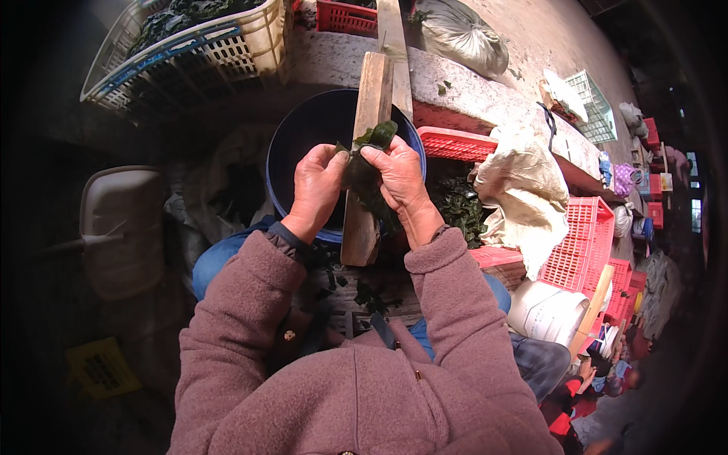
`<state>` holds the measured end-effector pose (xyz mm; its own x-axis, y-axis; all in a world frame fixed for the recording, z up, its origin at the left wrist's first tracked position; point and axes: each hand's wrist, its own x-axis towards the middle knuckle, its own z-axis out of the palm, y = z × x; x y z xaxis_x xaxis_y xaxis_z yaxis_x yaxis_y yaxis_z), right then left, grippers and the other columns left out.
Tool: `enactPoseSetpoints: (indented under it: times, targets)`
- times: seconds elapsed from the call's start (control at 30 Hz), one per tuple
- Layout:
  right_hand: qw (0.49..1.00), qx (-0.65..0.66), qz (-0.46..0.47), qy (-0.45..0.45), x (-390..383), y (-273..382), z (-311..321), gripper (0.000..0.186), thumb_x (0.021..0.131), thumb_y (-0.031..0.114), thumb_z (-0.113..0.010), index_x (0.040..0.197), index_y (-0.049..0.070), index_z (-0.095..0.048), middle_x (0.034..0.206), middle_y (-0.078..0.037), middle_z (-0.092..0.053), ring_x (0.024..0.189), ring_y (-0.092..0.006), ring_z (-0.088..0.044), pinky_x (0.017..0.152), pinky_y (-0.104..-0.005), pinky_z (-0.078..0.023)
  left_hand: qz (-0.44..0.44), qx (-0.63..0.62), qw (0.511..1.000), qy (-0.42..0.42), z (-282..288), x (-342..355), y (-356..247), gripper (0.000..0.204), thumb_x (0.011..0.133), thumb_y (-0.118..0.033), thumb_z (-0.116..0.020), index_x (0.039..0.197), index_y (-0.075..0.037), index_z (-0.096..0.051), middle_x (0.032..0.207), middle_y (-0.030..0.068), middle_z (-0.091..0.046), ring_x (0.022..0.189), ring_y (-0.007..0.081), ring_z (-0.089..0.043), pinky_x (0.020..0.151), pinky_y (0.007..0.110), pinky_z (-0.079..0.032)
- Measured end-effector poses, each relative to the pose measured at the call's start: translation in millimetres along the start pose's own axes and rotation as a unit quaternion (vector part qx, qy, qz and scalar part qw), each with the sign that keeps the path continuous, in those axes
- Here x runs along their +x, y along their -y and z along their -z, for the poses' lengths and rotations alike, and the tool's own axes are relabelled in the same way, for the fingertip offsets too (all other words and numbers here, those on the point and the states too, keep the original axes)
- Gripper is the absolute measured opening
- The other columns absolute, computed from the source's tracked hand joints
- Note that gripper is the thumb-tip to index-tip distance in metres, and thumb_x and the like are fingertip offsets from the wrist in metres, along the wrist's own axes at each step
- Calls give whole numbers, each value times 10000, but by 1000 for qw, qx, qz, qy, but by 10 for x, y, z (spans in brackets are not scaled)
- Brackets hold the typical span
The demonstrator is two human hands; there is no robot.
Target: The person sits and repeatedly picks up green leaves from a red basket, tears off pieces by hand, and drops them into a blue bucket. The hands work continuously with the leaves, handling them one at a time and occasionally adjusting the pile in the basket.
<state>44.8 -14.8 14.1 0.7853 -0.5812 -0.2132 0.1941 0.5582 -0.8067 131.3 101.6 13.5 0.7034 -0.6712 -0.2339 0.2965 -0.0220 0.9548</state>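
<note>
A dark green, wet-looking leafy piece, like seaweed (362, 173), is stretched between my two hands. My left hand (317, 182) pinches its left edge between thumb and fingers. On the other side my right hand (400, 176) grips it, thumb on top, with a curled bit (377, 135) sticking up above the fingers. Both hands are over a wooden board (371, 95) that lies across a dark blue tub (292, 144). The lower part of the leaf hangs over the board, and my right hand hides some of it.
A heap of dark leaves (459, 206) lies right of the tub, beside a cream cloth sack (527, 189) and red crates (580, 243). A pale crate of leaves (227, 49) stands at upper left. A white bucket (547, 312) is at right; other people (584, 379) sit beyond.
</note>
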Motion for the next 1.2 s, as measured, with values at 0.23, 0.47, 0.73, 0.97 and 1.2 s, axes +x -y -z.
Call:
enactPoseSetpoints:
  times: [0.23, 0.47, 0.73, 0.97, 1.2]
  targets:
    - [997, 69, -13, -26, 22, -56, 60, 209, 844, -53, -603, 1045, -5, -569, 958, -75, -637, 822, -164, -635, 776, -312, -552, 23, -35, 999, -29, 2, 55, 6, 94, 941, -121, -550, 946, -32, -575, 848, 25, -628, 710, 93, -608, 609, 248, -545]
    - [995, 88, -14, -49, 65, 2, 98, 187, 856, -44, -599, 1031, 4, -552, 946, -84, -633, 823, -179, -638, 774, -323, -553, 103, -123, 987, -2, -23, -27, -116, 123, 943, -169, -565, 972, -50, -563, 837, 18, -622, 703, 85, -613, 596, 217, -536]
    - [995, 82, -17, -46, 48, 37, 32, 172, 854, -34, -610, 1011, 8, -553, 926, -82, -633, 802, -176, -639, 742, -325, -558, 103, -79, 991, 42, -22, -79, -96, 110, 926, -149, -584, 966, -48, -603, 816, -10, -614, 689, 64, -586, 588, 193, -496]
    - [998, 45, -12, -48, 103, 37, 50, 167, 846, -49, -610, 995, 1, -553, 893, -84, -629, 758, -177, -640, 698, -327, -567, 39, -11, 999, 25, 3, -3, 6, 106, 933, -118, -559, 977, -23, -579, 852, 25, -612, 735, 84, -590, 619, 219, -509]
    - [990, 79, -22, -115, 122, -61, 67, 145, 842, -63, -602, 962, 4, -554, 871, -82, -620, 742, -177, -635, 688, -326, -569, 82, -76, 994, -14, -57, -46, 30, 98, 940, -115, -545, 971, -27, -573, 861, 29, -610, 742, 106, -597, 651, 255, -534]
